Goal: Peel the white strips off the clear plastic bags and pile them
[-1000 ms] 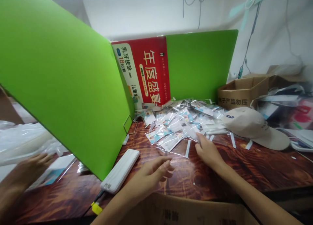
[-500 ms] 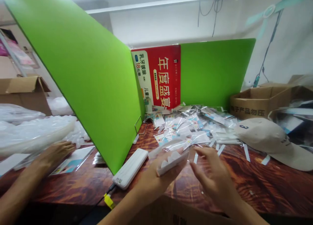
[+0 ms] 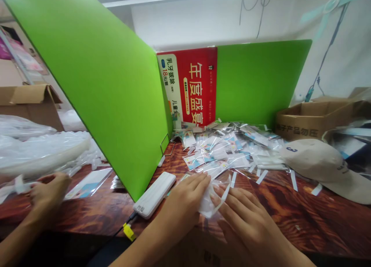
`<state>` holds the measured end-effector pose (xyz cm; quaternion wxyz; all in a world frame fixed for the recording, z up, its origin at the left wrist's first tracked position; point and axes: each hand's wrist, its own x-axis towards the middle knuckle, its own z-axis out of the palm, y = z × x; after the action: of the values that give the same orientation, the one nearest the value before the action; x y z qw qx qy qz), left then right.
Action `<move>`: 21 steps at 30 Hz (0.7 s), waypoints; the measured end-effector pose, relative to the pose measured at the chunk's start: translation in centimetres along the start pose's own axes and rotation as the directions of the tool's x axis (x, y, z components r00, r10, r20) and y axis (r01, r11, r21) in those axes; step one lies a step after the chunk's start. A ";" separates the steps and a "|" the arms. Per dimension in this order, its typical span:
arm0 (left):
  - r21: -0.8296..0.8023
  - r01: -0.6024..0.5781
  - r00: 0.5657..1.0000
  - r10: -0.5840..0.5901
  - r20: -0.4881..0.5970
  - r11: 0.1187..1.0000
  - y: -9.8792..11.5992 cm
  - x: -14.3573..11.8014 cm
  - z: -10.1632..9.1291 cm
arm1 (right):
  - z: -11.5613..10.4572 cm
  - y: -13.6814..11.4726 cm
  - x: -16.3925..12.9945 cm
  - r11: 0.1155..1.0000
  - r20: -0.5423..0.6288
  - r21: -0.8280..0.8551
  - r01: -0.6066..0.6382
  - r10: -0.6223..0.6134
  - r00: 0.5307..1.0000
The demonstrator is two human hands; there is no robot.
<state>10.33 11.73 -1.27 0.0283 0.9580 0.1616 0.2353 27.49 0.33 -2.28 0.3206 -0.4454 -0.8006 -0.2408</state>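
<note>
At the far left, beyond the green divider (image 3: 95,93), a co-worker's hand (image 3: 48,189) pinches a bit of clear plastic on the neighbouring side of the bench (image 3: 290,209). Just left of the person's own fingers lies a white power bank (image 3: 155,194) with a cable at its near end. The left hand (image 3: 185,199) rests flat, fingers (image 3: 199,182) extended and pressing a small clear packet (image 3: 209,203) against the bench. The right hand (image 3: 246,216) lies beside it, fingers spread, fingertips on the packet's right edge (a white strip curls up there); neither hand is clenched around it. Beyond the fingertips spreads a heap of similar packets (image 3: 232,149). To the right sit a beige cap (image 3: 321,166) and a cardboard box (image 3: 313,116).
</note>
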 end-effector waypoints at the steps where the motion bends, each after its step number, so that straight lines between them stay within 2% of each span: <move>1: 0.030 -0.015 1.000 0.015 0.002 0.999 0.0 0.0 0.0 | 0.2 0.1 -0.2 0.999 -0.016 0.042 -0.034 0.035 0.999; 6: 0.101 -0.076 0.997 0.077 -0.003 0.992 0.3 0.2 -0.4 | 1.3 0.2 -0.9 0.954 -0.186 0.252 -0.160 0.210 0.960; 10: 0.149 -0.100 0.993 0.108 -0.049 0.984 0.5 0.2 -0.7 | 1.9 0.1 -1.3 0.886 -0.252 0.302 -0.353 0.431 0.867; 12: 0.184 -0.111 0.989 0.126 -0.073 0.977 0.5 0.3 -0.8 | 2.0 0.0 -1.3 0.824 -0.220 0.354 -0.441 0.532 0.818; 15: 0.251 -0.144 0.980 0.173 -0.099 0.957 0.7 0.4 -1.0 | 2.1 0.0 -1.1 0.725 -0.106 0.448 -0.523 0.624 0.774; 21: 0.393 -0.212 0.958 0.269 -0.096 0.895 1.9 1.2 -1.9 | 2.6 0.7 -1.7 0.597 -0.003 0.608 -0.523 0.661 0.751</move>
<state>11.03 10.25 1.24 -0.1986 0.9377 0.0855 0.2718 28.02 1.48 -5.19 0.5899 -0.5382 -0.5962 0.0828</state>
